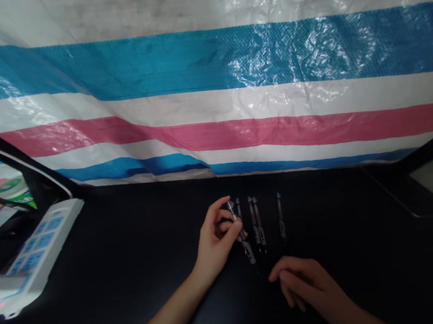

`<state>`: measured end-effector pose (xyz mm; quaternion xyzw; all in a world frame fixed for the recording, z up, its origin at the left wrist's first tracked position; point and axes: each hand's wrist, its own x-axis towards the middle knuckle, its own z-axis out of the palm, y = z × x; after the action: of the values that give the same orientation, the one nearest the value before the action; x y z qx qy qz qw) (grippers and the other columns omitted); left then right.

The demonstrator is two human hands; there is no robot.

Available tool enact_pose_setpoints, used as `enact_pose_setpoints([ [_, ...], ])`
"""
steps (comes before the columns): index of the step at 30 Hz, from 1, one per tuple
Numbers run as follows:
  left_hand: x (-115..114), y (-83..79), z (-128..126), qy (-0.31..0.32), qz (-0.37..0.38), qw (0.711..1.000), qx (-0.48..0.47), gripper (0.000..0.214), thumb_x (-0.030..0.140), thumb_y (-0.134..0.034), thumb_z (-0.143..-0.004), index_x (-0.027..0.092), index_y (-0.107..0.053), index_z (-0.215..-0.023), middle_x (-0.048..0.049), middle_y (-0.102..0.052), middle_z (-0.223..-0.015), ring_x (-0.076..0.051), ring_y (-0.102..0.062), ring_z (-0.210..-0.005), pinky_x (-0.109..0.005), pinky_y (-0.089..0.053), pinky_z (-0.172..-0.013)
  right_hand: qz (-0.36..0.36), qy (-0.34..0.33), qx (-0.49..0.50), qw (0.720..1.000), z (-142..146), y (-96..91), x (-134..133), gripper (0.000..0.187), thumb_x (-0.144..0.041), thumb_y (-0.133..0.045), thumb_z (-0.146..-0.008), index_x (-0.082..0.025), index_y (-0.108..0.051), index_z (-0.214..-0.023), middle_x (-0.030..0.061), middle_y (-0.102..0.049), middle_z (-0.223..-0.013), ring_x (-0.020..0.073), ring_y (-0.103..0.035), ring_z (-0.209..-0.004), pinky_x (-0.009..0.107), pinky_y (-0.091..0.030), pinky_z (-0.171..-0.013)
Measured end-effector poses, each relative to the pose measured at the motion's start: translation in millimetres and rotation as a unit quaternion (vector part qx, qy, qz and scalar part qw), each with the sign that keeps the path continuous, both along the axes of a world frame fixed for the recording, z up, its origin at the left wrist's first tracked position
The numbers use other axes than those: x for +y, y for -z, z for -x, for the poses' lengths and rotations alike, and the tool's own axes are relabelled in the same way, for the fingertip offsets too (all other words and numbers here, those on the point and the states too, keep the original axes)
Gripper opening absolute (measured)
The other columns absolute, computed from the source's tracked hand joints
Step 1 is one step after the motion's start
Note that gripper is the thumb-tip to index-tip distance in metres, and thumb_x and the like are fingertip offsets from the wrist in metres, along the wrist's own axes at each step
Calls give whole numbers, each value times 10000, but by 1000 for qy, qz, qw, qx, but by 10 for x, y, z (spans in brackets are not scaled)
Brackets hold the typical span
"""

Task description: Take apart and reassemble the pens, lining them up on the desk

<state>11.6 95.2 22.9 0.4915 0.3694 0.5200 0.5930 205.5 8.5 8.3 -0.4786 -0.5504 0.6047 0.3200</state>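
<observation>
1. Head view: left hand (217, 236), fingers curled and clamped on a slim pen (247, 249), its lower end projecting past the fingertips.
2. Right hand (312, 284), fingers together, holds nothing, just below the other pens (280, 217).

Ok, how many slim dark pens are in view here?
5: one pen in the left hand, one partly behind it, two side by side rightward, one farthest right. More may be hidden.

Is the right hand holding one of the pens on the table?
No, the right hand touches no pen; the left hand holds a pen.
</observation>
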Motion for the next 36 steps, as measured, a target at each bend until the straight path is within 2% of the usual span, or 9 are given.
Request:
enact_pose_setpoints([
  [5, -13, 3, 2, 7, -8, 1000, 3, 424, 239, -687, -807, 219, -507, -1190, 32, -535, -853, -116, -673, -631, -217, -515, -563, -1, 0, 11, 1000, -5, 24, -11, 421, -525, -477, -929, -147, -657, -889, -34, -524, -523, 63, -398, -407, 195, -284, -440],
  [11, -5, 17, 1, -5, -11, 1000, -14, 562, 238, -684, -814, 261, -413, -1305, 44, -531, -842, -105, -660, -622, -216, -512, -569, -4, -3, 14, 1000, -14, 41, -13, 395, -502, -480, -937, -151, -658, -904, -29, -534, -539, 65, -411, -422, 196, -287, -441],
  [16, 7, 16, 15, 7, -24, 1000, -2, 429, 241, -680, -823, 228, -493, -1209, 33, -528, -861, -108, -664, -632, -215, -510, -574, -3, -4, 8, 1000, -13, 36, -8, 412, -514, -488, -925, -141, -659, -892, -28, -534, -527, 64, -410, -411, 193, -287, -436],
  [26, 10, 6, 16, 24, -19, 999, -12, 416, 244, -679, -825, 235, -499, -1201, 28, -524, -863, -106, -649, -627, -231, -519, -593, -4, -6, -2, 1000, -22, 18, 14, 382, -479, -493, -925, -139, -664, -893, -22, -542, -529, 70, -421, -417, 196, -296, -440],
  [31, 17, 18, 17, 6, -23, 999, -31, 535, 243, -665, -838, 280, -413, -1309, 32, -538, -875, -112, -656, -650, -260, -520, -651, 2, -7, 0, 1000, -15, 2, 7, 367, -464, -495, -922, -137, -660, -897, -25, -537, -531, 69, -416, -422, 195, -298, -443],
  [36, 28, 20, 35, 17, -23, 999, -29, 429, 239, -665, -838, 234, -483, -1227, 18, -550, -884, -117, -655, -667, -253, -507, -646, -2, -6, 0, 1000, -14, -5, 5, 363, -461, -494, -919, -140, -661, -892, -27, -534, -528, 70, -415, -425, 197, -307, -447],
])
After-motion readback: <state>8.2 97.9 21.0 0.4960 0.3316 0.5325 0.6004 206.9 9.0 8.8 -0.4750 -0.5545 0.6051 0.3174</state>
